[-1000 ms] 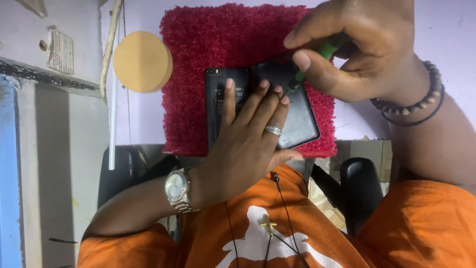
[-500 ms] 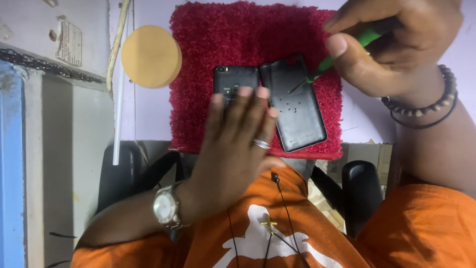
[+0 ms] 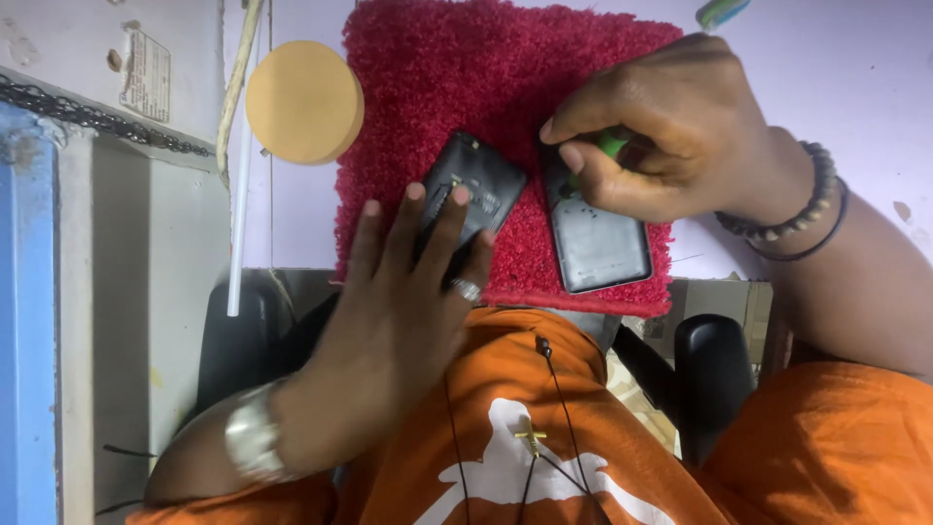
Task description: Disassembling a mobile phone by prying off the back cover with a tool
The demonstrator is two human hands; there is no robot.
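Two dark slabs lie on a shaggy red mat [image 3: 583, 68], a square of deep, tufted pile set on a smooth lilac table [image 3: 836, 68]. One slab is a phone body [image 3: 476, 190], black and matte, turned at a slant, its open face showing small fittings and a printed patch. The other is a back cover [image 3: 601, 243], grey, smooth-sided, with rounded corners and a thin bright rim, lying just beside the body and apart from it, near the mat's lower edge.

The left hand [image 3: 398, 301] lies flat and unclenched, grasping nothing; its fingers [image 3: 442, 228] spread over the body's lower end and press on it. A metal ring sits on one finger and a steel watch [image 3: 251, 437] circles the wrist.

The right hand [image 3: 671, 131] is clenched round a green tool [image 3: 610, 144], a slim plastic handle pinched between thumb and forefinger. Its tip points down at the cover's upper end, though I cannot tell if it touches. Dark round beads [image 3: 812, 194] ring that wrist.

Left of the mat rests a flat tan disc [image 3: 303, 102], round and dull. A pale tube [image 3: 240, 194] runs down beside it. An orange shirt [image 3: 544, 457] fills the foreground.
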